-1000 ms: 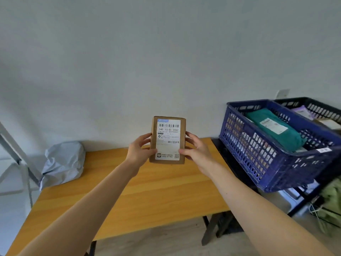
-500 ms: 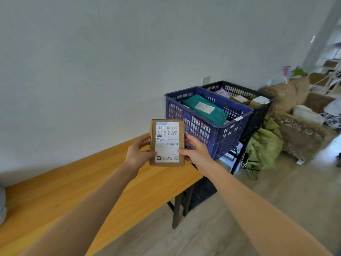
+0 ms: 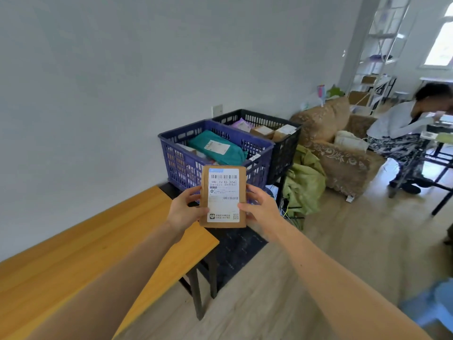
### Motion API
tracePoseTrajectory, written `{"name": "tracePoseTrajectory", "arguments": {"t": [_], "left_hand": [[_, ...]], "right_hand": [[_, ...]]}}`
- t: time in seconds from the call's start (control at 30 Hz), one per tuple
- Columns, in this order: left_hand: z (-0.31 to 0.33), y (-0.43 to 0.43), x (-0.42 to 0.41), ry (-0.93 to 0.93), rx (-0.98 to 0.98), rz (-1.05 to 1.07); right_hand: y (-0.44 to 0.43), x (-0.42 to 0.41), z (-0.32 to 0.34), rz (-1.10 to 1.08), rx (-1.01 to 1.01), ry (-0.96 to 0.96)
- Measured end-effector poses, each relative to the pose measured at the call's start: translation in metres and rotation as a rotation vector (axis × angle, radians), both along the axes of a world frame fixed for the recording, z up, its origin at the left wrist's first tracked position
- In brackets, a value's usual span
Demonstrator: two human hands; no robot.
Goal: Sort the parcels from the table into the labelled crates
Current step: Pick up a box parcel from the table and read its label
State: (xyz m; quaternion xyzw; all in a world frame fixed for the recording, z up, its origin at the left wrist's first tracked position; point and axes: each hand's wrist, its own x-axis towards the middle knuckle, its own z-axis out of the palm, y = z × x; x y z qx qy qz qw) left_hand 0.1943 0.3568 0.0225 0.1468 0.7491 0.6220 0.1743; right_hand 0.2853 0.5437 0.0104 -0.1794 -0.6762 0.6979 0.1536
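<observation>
A long wooden table point(image 3: 73, 261) is seen along the wall at the left. Past its far end a patterned armchair point(image 3: 338, 153) is placed, with a person point(image 3: 402, 128) seated beyond it. Between table and armchair, a blue crate point(image 3: 181, 168) and a black crate point(image 3: 285, 148) are set side by side, touching. A teal parcel point(image 3: 215, 148) is laid in the blue crate, and small boxes are seen in the black one. A flat cardboard parcel point(image 3: 223, 197) is held upright in the air before the blue crate, label toward the camera. Its left edge is gripped by the left hand point(image 3: 182, 212) and its right edge by the right hand point(image 3: 261, 209), thumbs on the front.
</observation>
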Motion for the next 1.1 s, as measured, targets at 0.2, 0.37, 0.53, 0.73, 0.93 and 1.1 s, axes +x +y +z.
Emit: {"name": "tracePoseTrajectory", "arguments": {"t": [0.2,0.37,0.53,0.73,0.93,1.1], "left_hand": [[0.011,0.097,0.005,-0.013,-0.004,0.008],[0.017,0.173,0.010,-0.010,-0.004,0.030],[0.016,0.247,0.010,-0.025,-0.019,0.027],[0.013,0.318,0.001,-0.039,-0.057,0.014],[0.014,0.373,-0.034,-0.063,-0.041,-0.008],[0.017,0.415,-0.078,-0.038,-0.030,-0.021]], "right_hand": [[0.094,0.008,0.012,0.006,0.019,0.027],[0.172,0.010,0.021,0.030,0.066,0.010],[0.250,0.014,0.024,0.064,0.102,-0.005],[0.319,0.010,0.018,0.044,-0.001,-0.019],[0.374,-0.025,0.013,0.030,-0.012,-0.024],[0.418,-0.068,0.015,0.037,-0.010,-0.023]]}}
